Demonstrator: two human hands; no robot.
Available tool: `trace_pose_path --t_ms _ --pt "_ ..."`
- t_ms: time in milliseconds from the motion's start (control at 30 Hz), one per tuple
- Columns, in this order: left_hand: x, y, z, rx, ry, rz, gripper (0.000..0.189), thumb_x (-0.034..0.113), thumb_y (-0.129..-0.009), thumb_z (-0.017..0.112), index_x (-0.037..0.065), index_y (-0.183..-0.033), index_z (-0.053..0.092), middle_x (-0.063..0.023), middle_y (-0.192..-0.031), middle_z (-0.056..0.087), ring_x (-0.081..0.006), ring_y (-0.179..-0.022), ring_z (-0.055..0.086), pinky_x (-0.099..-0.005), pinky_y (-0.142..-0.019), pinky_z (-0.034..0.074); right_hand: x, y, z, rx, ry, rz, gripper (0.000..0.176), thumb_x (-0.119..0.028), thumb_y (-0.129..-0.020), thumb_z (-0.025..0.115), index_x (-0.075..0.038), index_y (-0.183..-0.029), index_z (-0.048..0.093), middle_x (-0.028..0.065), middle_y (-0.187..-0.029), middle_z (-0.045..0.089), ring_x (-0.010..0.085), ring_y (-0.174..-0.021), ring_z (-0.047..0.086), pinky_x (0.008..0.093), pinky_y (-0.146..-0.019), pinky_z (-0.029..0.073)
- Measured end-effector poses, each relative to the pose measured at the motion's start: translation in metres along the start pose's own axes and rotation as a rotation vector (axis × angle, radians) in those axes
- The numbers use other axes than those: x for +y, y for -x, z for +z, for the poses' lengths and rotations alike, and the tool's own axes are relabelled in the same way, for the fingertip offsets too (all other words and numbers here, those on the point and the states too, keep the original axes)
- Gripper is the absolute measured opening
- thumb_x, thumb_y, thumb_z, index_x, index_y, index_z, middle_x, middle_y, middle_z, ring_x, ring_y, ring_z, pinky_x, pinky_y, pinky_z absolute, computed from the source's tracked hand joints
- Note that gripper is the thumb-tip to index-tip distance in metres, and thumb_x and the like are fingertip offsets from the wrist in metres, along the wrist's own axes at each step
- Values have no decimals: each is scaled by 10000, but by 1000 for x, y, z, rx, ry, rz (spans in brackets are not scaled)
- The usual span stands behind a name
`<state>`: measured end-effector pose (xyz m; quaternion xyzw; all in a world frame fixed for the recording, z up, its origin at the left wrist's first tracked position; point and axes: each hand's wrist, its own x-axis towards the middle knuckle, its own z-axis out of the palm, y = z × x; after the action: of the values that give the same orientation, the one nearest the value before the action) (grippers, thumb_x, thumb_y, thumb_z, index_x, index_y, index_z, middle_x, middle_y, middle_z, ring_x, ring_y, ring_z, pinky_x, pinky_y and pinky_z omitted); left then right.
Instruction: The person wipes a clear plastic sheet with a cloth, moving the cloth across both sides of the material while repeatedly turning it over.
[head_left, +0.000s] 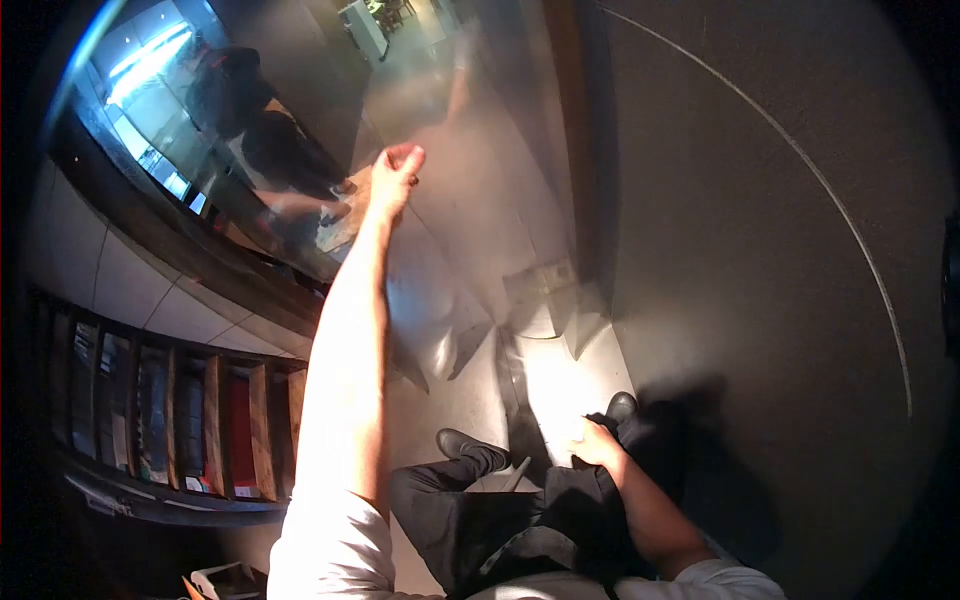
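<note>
My left hand [397, 182] is stretched far forward, its fingers pinched together in front of a glossy, see-through surface [470, 190]. What lies between the fingertips is too small to make out. Low between my legs, my right hand [597, 443] is closed beside a brightly lit white area [560, 380]; anything in its grip is hidden by glare. Pale, creased, partly transparent material [548, 290] shows ahead of the right hand, and its edges are unclear.
A dark slatted rack [215, 375] stands at the left. A dark panel [760, 260] with a thin curved line fills the right. Through or in the glossy surface, a person in dark clothes [270, 140] shows at upper left. My dark shoes [465, 441] are below.
</note>
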<state>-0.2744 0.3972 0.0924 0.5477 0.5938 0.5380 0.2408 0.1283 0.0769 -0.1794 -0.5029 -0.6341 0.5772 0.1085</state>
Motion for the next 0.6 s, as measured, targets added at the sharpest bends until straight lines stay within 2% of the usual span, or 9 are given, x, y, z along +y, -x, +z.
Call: trace_pose_path --t_ms 33,133,200,267,300,400,433,533,600 --pt "6 20 9 114 104 38 438 372 -867 857 35 -1077 672 7 -849 664 -69 -647 508 -218 -624 427 20 -9 10 58 -1 -74 512 -240 -835 784 -51 -1284 627 208 -1234 694 383 -1139 672 432 -980 536" --pt "-4 45 13 181 185 7 365 304 -849 877 42 -981 660 22 -812 657 -59 -663 515 -224 -625 433 24 -14 2 58 125 -194 553 -354 -877 777 -73 -1317 597 218 -1209 696 413 -1124 667 456 -978 530" --pt "5 63 13 120 187 -6 343 269 -865 860 27 -1013 667 12 -816 671 -65 -681 546 -225 -642 449 46 -24 15 91 -301 -157 486 -195 -877 747 -36 -1312 599 165 -1144 724 342 -1055 697 416 -929 555" --pt "27 88 12 55 224 6 330 232 -880 839 11 -1061 674 -12 -859 700 -75 -740 605 -226 -682 479 38 -25 13 17 -973 -5 469 -148 -870 731 -21 -1304 604 133 -1152 719 294 -1050 703 382 -912 565" --pt "30 98 9 0 204 -19 357 210 -889 821 -10 -1129 675 -41 -920 724 -91 -806 649 -243 -729 510 21 -13 0 2 -1137 86 427 -114 -875 703 -31 -1285 616 92 -1145 688 250 -1036 692 336 -886 571" --pt "48 146 0 -201 203 -45 449 184 -888 810 3 -1278 681 -39 -983 730 -107 -862 660 -256 -795 528 61 -43 -12 -212 -1580 -191 437 -281 -978 618 -90 -1369 578 115 -1220 690 286 -1080 688 468 -906 569" --pt "55 166 -3 -263 259 -40 446 176 -894 803 14 -1292 685 -18 -964 719 -104 -846 654 -254 -777 523 -26 14 -36 -80 -1639 -104 432 -419 -1020 553 -124 -1330 607 77 -1170 701 282 -1101 668 499 -914 548" --pt "61 204 -15 -438 307 -51 412 196 -951 747 23 -1316 669 -38 -1015 697 -105 -806 614 -257 -739 506 -64 29 -76 -128 -1710 -350 417 -470 -1023 534 -136 -1242 651 59 -1125 706 250 -991 693 476 -792 543" --pt "67 222 -15 -439 413 0 411 216 -978 720 21 -1331 640 -107 -1130 697 -177 -944 672 -318 -834 553 -103 20 -116 -81 -1545 -428 358 -399 -1040 551 -131 -1262 631 71 -1135 704 252 -1012 693 445 -806 567"
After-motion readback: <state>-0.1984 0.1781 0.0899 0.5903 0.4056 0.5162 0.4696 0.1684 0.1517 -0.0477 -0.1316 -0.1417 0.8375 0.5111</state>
